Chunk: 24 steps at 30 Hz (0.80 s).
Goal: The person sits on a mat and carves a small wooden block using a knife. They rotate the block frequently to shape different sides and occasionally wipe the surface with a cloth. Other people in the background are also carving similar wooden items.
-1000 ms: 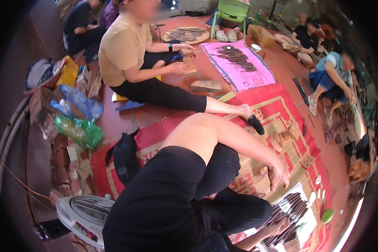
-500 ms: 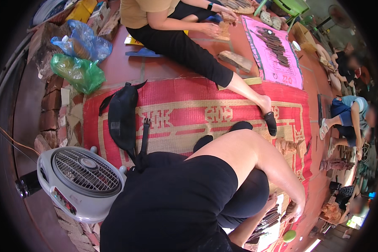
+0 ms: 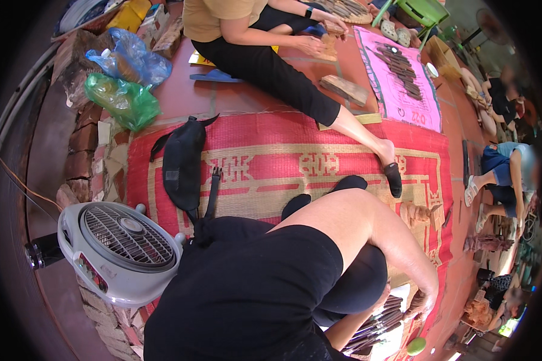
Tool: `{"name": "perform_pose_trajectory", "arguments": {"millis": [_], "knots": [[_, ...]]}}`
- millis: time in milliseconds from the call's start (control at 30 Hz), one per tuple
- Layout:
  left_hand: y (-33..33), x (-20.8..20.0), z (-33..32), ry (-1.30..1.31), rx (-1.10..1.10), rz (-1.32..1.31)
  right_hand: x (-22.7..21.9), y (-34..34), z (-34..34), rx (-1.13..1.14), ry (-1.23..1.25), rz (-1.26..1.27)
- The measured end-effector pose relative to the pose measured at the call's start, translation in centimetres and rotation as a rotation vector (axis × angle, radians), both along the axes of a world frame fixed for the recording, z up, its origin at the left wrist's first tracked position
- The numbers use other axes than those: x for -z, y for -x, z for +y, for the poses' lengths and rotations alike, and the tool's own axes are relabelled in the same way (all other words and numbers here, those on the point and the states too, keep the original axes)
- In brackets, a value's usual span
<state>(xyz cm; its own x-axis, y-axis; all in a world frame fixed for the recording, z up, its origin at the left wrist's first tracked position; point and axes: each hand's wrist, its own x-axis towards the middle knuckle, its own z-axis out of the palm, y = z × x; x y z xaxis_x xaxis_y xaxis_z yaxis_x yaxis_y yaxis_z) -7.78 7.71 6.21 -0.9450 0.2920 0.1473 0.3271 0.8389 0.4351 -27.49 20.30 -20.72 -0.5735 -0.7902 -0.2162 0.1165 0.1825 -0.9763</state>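
Observation:
My left arm bends over my dark-clad knee, and my left hand (image 3: 420, 305) hangs with its fingers curled at the ends of several slim dark carving tools (image 3: 376, 325). Whatever those fingers hold, if anything, is too small to make out. The tools lie side by side on a white sheet (image 3: 391, 348) in bright light. My right hand (image 3: 384, 297) is at the near side of the tools, mostly hidden behind my knee; its fingers do not show clearly. Beyond my left forearm, a light brown carved wooden piece (image 3: 414, 213) rests on the red patterned mat (image 3: 253, 135).
A grey fan (image 3: 126, 249) stands at left beside a black waist bag (image 3: 183, 162). Across from me a person (image 3: 241, 36) sits holding a wooden block (image 3: 329, 48). More tools lie on a pink cloth (image 3: 424, 105). A green round object (image 3: 415, 346) is near my hands.
The whole view has shifted slightly to the right. My left hand's fingers have drawn closer to the tools' ends, and more of the tools shows.

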Motion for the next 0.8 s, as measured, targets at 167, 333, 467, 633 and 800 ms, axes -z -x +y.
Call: {"name": "perform_pose_trajectory", "arguments": {"millis": [167, 333, 467, 633, 800], "knots": [[0.2, 1.0, -0.8, -0.008, -0.048, -0.004, -2.1, -3.9, -0.9, 0.081, -0.038, -0.083], [1.6, 1.3, -1.2, -0.007, -0.044, 0.031, -0.5, -1.8, -0.6, 0.101, -0.043, -0.383], [1.4, 3.0, -1.2, 0.000, -0.049, 0.055, -1.9, -3.5, -0.7, 0.081, -0.011, -0.316], [-0.3, 5.8, -1.9, -0.025, -0.064, 0.202, -2.3, -3.6, -1.5, -0.005, 0.184, -0.525], [-5.1, 7.5, -3.9, -0.082, -0.108, 0.388, -3.2, -7.4, -5.0, 0.163, 0.236, -0.423]]}}
